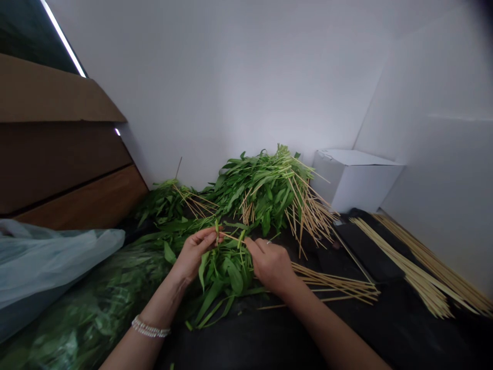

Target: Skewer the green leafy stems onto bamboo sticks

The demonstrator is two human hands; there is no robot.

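My left hand (198, 250) pinches a green stem, with thumb and fingers closed near the tip of a thin bamboo skewer (230, 236). My right hand (272, 263), a ring on one finger, grips that skewer further along, and another piece of green stem (241, 238) sits on it just left of those fingers. Leafy greens (233, 277) hang or lie directly beneath both hands; which leaves belong to the held stems I cannot tell. Loose skewers (335, 285) lie just right of my right hand, partly behind the forearm.
A large heap of skewered greens (265, 180) stands against the wall, with a smaller bunch (165, 198) to its left. At right are a white box (358, 174) and long skewer bundles (408, 267). A plastic bag (57, 257), bagged greens (100, 303) and a cardboard box (57, 92) occupy the left.
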